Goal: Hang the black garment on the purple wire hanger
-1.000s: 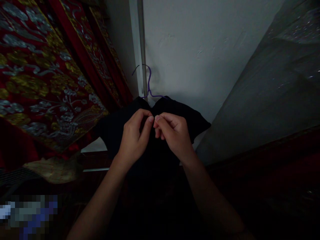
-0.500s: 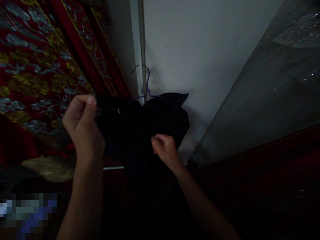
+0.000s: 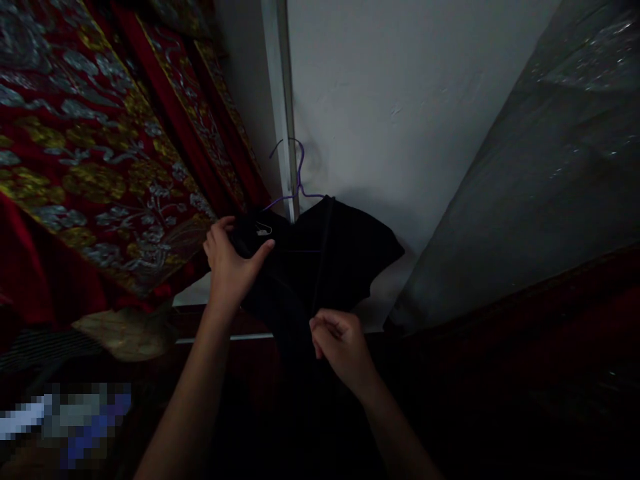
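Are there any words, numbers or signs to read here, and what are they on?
No text can be read.
Small white tag on the black garment: too small to tell if it has writing.
Pixelated patch at lower left: too blurred.

Not much for you to read here, honestly: I can't make out a single word, number or brand. The closest you've got is the small whitish tag on a thin pale loop (image 3: 262, 233), at the neck of your black cloth garment (image 3: 365, 247) on the purple thin-wire hanger (image 3: 302, 160). It's way too tiny and dim to tell whether anything's printed on it. That blocky pixelated blue-and-grey patch (image 3: 85, 427) at your lower left is unreadable too.
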The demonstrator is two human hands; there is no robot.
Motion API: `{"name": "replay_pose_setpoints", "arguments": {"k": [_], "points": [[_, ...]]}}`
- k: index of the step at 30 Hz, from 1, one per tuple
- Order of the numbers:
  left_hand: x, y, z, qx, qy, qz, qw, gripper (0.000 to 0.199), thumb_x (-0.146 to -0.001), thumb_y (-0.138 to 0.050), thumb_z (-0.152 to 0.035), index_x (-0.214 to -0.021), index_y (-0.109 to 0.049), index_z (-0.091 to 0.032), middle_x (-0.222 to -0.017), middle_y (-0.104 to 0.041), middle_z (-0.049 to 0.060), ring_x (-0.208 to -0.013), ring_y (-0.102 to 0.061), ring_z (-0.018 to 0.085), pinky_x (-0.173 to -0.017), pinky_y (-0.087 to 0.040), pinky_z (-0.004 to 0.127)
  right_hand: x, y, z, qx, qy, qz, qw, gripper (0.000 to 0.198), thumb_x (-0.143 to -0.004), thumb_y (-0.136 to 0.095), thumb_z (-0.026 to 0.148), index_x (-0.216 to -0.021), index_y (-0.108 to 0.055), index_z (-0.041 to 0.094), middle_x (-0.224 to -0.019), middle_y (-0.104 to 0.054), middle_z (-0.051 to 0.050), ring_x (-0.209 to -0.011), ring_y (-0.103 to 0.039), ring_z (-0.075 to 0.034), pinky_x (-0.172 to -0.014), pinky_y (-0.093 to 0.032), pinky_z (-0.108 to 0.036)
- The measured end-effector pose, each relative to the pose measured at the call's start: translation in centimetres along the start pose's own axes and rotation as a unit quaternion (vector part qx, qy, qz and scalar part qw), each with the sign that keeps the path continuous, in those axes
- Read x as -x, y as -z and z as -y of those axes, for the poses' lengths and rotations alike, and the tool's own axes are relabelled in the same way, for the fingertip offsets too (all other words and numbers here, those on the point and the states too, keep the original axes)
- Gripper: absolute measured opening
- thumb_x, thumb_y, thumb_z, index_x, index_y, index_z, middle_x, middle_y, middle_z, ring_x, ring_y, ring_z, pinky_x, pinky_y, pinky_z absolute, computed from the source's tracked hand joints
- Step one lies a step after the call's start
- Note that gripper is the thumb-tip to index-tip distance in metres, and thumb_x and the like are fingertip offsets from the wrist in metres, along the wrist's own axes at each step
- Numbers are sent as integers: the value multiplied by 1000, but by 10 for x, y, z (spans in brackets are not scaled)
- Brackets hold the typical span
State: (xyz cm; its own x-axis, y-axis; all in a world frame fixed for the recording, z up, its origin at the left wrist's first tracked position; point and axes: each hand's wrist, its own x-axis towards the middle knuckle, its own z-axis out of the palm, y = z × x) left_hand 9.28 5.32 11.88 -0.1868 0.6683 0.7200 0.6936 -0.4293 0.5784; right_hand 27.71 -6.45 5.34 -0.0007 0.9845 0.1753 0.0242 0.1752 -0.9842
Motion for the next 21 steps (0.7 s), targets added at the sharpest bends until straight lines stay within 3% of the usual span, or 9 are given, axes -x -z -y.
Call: {"name": "replay_pose_setpoints", "arguments": {"k": [2,5,7,9,11,13,15,18,21], "points": [[-3,-9,4,-108,29,6,994,63,-73,-80,-54,-122,-60,-21,-135,-52,19,-131,-44,43,-107,-36,61,10,0,-2,14,-13,17,1000,35,-80,-51,37,-49,-44,22,-44,-43,3,-44,-40,-10,-47,-30,-24],[-11,-12,20,-157,53,17,986,34,-82,-69,-48,-105,-68,-22,-140,-51,20,-135,-40,47,-103,-38,63,18,0,-8,28,-23,31,999,33,-80,-50,36,-51,-44,22,-45,-42,4,-45,-39,-10,-47,-28,-24],[-18,-11,32,-117,40,33,992,21,-84,-64,-39,-94,-69,-21,-130,-60,18,-128,-49,41,-102,-40,56,18,-1,-10,29,-21,35,999,31,-79,-50,35,-51,-44,22,-45,-42,4,-45,-39,-10,-47,-27,-24],[-25,-8,43,-39,31,51,997,17,-82,-59,-33,-86,-68,-19,-108,-69,13,-109,-60,32,-96,-45,44,15,-3,-12,21,-21,39,999,31,-78,-50,36,-51,-43,23,-45,-42,4,-45,-39,-10,-47,-27,-24],[-29,-3,50,41,54,53,996,17,-81,-56,-30,-78,-66,-17,-82,-66,5,-84,-61,22,-81,-47,32,11,-7,-12,8,-27,42,999,32,-79,-49,37,-51,-44,23,-45,-43,3,-45,-40,-10,-47,-29,-24],[-31,4,54,136,122,38,983,15,-77,-58,-29,-71,-64,-17,-66,-58,-2,-67,-54,15,-66,-42,25,7,-12,-12,-7,-34,44,998,32,-79,-49,37,-51,-44,23,-45,-44,3,-45,-41,-10,-47,-30,-23],[-28,13,54,266,223,22,937,10,-73,-63,-25,-69,-63,-16,-62,-56,-4,-60,-50,12,-58,-40,22,4,-17,-10,-19,-36,40,998,31,-78,-50,36,-51,-44,23,-45,-44,3,-44,-41,-10,-46,-29,-23],[-21,29,53,432,370,17,822,8,-75,-62,-22,-72,-66,-15,-64,-65,-2,-59,-58,13,-59,-49,22,2,-25,-7,-39,-35,33,998,30,-77,-51,35,-50,-44,23,-44,-44,4,-44,-41,-9,-45,-29,-22],[-10,41,56,518,431,22,739,20,-87,-53,-22,-83,-71,-13,-75,-74,4,-66,-69,18,-66,-57,25,2,-30,-3,-60,-38,28,997,30,-77,-51,36,-51,-44,22,-43,-44,4,-42,-41,-9,-45,-29,-22]]}}
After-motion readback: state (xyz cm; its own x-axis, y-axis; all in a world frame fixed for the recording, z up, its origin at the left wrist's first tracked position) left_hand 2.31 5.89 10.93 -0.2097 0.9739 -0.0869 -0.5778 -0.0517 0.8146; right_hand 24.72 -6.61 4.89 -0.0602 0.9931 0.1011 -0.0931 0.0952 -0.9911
